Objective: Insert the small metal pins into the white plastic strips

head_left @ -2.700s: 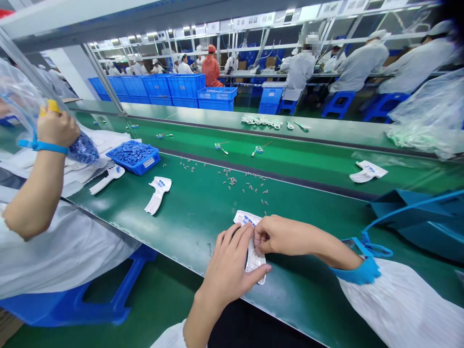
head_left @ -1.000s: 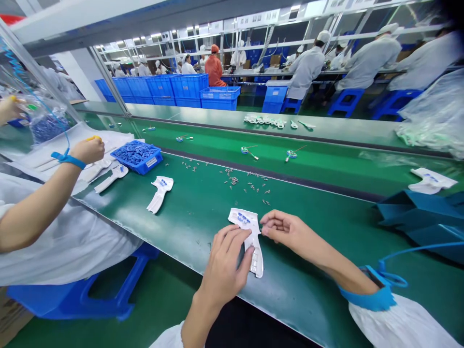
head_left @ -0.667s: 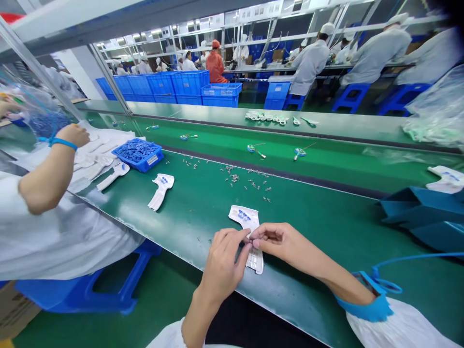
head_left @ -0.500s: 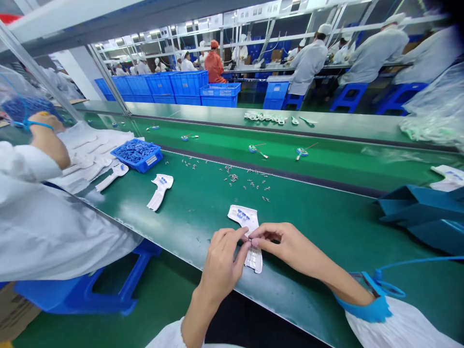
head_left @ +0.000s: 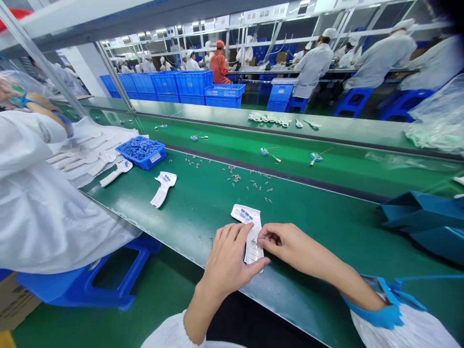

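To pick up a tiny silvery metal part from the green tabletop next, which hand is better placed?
Probably the right hand: it is curled mostly beside the curved white plastic shell, with tiny silvery metal parts ahead. The left hand lies partly over the shell, perhaps steadying it.

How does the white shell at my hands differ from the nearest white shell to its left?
The near shell is partly covered by your left hand, with your right hand at its edge; the other shell lies untouched.
The near shell's handle slants slightly right toward you; the other shell's slants left.
Both shells are white, lie on the green table and carry blue pieces at the wide end.
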Tool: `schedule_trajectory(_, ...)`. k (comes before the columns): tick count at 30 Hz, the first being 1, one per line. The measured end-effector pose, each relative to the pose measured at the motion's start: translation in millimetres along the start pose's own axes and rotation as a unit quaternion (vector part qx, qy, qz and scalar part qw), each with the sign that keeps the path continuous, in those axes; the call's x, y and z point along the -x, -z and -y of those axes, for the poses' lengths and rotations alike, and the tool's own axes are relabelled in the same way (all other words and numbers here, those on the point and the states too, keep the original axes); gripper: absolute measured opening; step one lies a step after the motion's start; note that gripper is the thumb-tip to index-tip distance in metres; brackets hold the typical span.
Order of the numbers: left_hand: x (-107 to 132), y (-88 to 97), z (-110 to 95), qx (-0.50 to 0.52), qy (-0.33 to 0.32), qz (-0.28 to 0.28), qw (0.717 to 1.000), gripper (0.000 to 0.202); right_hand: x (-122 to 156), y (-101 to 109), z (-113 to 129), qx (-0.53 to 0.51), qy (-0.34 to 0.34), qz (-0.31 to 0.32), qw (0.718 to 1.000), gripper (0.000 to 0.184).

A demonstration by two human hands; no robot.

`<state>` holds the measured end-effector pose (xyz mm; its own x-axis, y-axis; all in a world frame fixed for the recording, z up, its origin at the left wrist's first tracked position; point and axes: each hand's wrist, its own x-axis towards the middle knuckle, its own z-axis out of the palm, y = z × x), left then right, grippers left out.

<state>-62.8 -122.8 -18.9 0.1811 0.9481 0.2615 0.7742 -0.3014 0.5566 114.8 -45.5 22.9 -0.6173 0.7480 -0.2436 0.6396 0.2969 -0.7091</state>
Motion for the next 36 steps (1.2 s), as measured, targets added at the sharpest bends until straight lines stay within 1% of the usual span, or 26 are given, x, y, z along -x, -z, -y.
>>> schedule_trajectory(6, -1.3, 0.0, -1.2, -0.002, 0.001, -0.006, 1.000, 0.072, -4.8, 3.4, 3.3, 0.051, -0.012, 0.019, 0.998, 0.016)
schedule_trajectory(9, -2.2, 0.7, -0.7, -0.002, -0.001, 0.000, 1.000, 0.073, -8.7, 0.8, -1.4, 0.044, -0.017, 0.017, 0.999, 0.006)
schedule_trajectory(11, -2.0, 1.3, 0.3, 0.000, 0.002, 0.003, 1.000, 0.073, -10.5, -1.1, -3.9, 0.027, -0.010, 0.012, 1.000, 0.007)
schedule_trajectory(14, -1.3, 0.8, 0.1, 0.010, 0.013, 0.003, 1.000, 0.071, -10.1, -2.1, -4.9, -0.020, 0.020, 0.017, 0.999, 0.008)
schedule_trajectory(16, -1.4, -2.3, -2.7, 0.014, 0.026, 0.000, 1.000, 0.069, -8.7, -0.2, -7.2, -0.090, 0.048, 0.036, 0.994, 0.010)
schedule_trajectory(18, -2.7, -7.4, -7.7, 0.005, 0.042, -0.005, 0.999, 0.068, -7.8, 4.3, -14.6, -0.177, 0.056, 0.044, 0.982, 0.020)
schedule_trajectory(19, -3.8, -10.1, -10.3, -0.005, 0.052, -0.008, 0.999, 0.067, -7.7, 7.3, -21.0, -0.211, 0.051, 0.030, 0.976, 0.027)
schedule_trajectory(21, -7.3, -14.0, -14.3, -0.027, 0.064, -0.015, 0.997, 0.063, -8.5, 13.7, -38.2, -0.240, 0.028, -0.038, 0.970, 0.037)
schedule_trajectory(23, -14.1, -13.4, -14.9, -0.039, 0.065, -0.026, 0.997, 0.060, -10.1, 18.9, -58.4, -0.230, 0.005, -0.121, 0.966, 0.042)
schedule_trajectory(24, -20.1, -11.0, -13.8, -0.042, 0.059, -0.033, 0.997, 0.059, -11.3, 20.6, -68.0, -0.223, -0.005, -0.150, 0.963, 0.042)
schedule_trajectory(26, -40.2, -2.8, -10.1, -0.050, 0.038, -0.051, 0.997, 0.059, -14.5, 21.8, -82.9, -0.208, -0.012, -0.183, 0.961, 0.039)
schedule_trajectory(28, -74.0, 6.8, -6.8, -0.068, 0.022, -0.062, 0.996, 0.058, -17.9, 21.2, -89.8, -0.182, -0.009, -0.211, 0.960, 0.035)
schedule_trajectory(31, -146.9, 13.6, -4.2, -0.098, 0.023, -0.063, 0.993, 0.052, -20.6, 19.5, -86.3, -0.115, 0.014, -0.251, 0.961, 0.028)
schedule_trajectory(34, -222.3, 6.5, -0.2, -0.106, 0.036, -0.071, 0.991, 0.043, -19.9, 19.2, -78.2, -0.062, 0.034, -0.263, 0.962, 0.027)
schedule_trajectory(36, -257.2, -1.1, 4.8, -0.110, 0.054, -0.067, 0.990, 0.038, -18.3, 19.7, -76.1, -0.049, 0.036, -0.268, 0.962, 0.028)
